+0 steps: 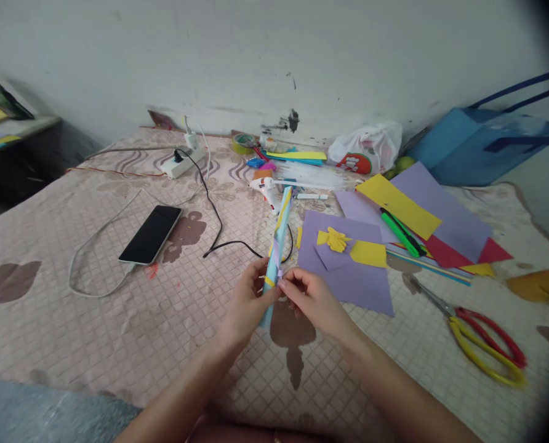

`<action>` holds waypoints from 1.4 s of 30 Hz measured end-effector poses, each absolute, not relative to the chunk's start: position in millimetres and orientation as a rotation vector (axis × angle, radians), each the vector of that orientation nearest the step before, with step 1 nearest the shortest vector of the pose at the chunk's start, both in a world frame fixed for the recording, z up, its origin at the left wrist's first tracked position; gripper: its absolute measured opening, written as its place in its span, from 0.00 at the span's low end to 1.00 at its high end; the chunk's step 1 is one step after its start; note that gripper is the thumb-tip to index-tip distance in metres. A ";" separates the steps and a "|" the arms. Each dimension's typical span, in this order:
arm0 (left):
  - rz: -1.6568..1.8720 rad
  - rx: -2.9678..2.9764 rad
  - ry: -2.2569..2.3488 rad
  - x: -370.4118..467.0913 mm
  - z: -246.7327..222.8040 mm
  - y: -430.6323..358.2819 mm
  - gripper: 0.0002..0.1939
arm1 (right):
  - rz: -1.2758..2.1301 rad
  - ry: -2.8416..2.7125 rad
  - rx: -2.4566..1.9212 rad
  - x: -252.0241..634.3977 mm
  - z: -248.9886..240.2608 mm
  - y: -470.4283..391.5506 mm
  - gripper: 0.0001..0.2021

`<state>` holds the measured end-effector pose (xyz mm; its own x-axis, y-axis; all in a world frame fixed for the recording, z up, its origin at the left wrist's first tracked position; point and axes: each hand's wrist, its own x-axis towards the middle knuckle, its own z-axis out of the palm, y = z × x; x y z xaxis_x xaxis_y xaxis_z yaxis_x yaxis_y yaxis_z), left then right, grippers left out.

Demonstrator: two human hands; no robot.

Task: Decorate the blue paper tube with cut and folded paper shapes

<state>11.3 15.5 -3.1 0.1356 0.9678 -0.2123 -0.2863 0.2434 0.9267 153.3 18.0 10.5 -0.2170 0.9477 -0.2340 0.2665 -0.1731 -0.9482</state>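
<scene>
Clamping a light-blue strip (282,235) banded with yellow and lilac, the left hand (245,301) holds it slanting over the tabletop (186,326). The right hand (312,296) pinches a small lilac piece (280,272) at the strip's edge. Beyond lies a white glue gun (269,193); 1 pair of scissors (450,311) rests well to the right.
</scene>
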 end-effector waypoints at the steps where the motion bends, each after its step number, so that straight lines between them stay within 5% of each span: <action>1: 1.091 0.867 1.000 10.8 -3.0 15.5 0.25 | 1.443 -1.473 -1.428 154.4 10.4 18.5 0.10; 15: 0.983 0.577 0.840 1.2 6.0 20.9 0.20 | 1.569 -1.391 -1.210 159.0 21.4 26.6 0.10; 29: 1.062 0.463 0.762 3.1 4.9 18.4 0.25 | 1.377 -1.506 -1.341 141.3 29.0 24.8 0.07; 42: 1.014 0.448 0.746 1.8 1.6 19.5 0.20 | 1.047 -1.709 -1.408 139.4 19.8 26.2 0.05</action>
<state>1.8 19.5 1.6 0.3181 0.8819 -0.3480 -0.5947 0.4715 0.6512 139.4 26.2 19.8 -0.1849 0.9827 0.0101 0.4369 0.0914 -0.8949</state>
